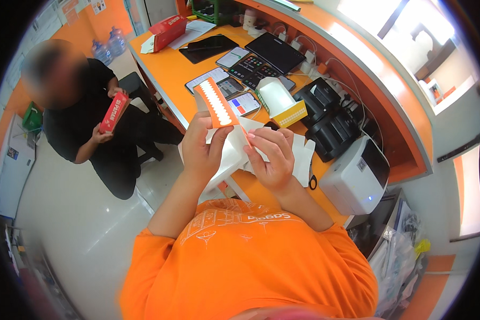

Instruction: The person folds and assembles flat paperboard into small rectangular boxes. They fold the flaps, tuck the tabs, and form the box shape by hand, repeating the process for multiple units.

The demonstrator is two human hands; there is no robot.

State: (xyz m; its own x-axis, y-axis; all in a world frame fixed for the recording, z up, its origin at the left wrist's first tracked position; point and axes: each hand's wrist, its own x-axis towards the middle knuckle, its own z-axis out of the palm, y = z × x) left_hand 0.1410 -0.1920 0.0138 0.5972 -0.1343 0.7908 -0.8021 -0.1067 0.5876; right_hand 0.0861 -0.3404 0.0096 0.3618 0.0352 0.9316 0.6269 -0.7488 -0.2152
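Above the near edge of the desk I hold a partly folded orange-and-white cardboard box [214, 103] with a scalloped white band along one panel. My left hand [200, 146] grips it from the left, thumb against the bottom of the orange panel. With thumb and fingers, my right hand [272, 154] pinches a narrow orange flap at the box's right side. White cardboard [230, 152] shows below and between my hands; where it joins the box is partly hidden by my fingers.
Across the orange desk [165, 69] lie several phones [205, 78], a black tablet [274, 52] and an open yellow-and-white box [277, 101]. Black machines [333, 120], scissors [313, 183] and a white printer [354, 176] stand or lie right. A seated person [85, 106] at left holds a red box [114, 113].
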